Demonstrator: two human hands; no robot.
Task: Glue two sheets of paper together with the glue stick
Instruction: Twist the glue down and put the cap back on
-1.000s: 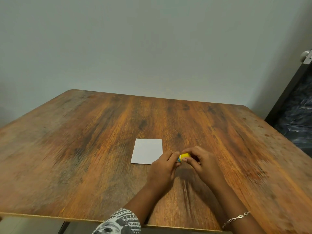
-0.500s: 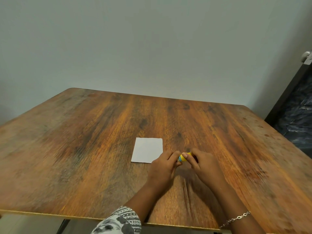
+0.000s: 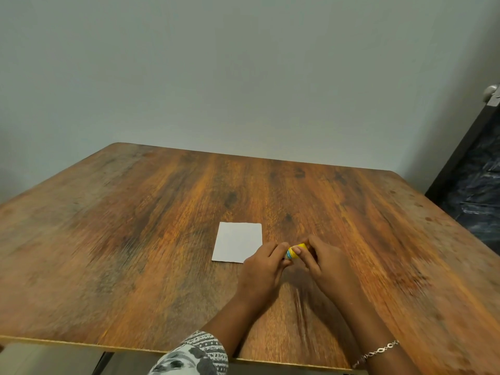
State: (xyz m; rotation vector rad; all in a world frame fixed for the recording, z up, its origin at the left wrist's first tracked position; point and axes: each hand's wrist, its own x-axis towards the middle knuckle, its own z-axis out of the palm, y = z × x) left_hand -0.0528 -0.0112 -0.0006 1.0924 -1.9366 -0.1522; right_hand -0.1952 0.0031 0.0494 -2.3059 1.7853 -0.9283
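Observation:
A small white sheet of paper [image 3: 238, 241] lies flat near the middle of the wooden table [image 3: 135, 226]; only one sheet can be told apart. Just right of it, both hands meet around a short yellow glue stick [image 3: 293, 251] with a blue label. My left hand [image 3: 263, 272] pinches its near, lower end. My right hand [image 3: 328, 266] curls its fingers round the far end, hiding that tip. The hands are held just above the tabletop, beside the paper's right lower corner.
A plain pale wall rises behind the table. At the right stands a dark piece of furniture [image 3: 470, 185] with a metal knob [image 3: 491, 92]. The table's front edge [image 3: 81, 343] runs close to my body.
Both hands stay together on the glue stick. My right fingers have shifted slightly over its far end; the paper has not moved.

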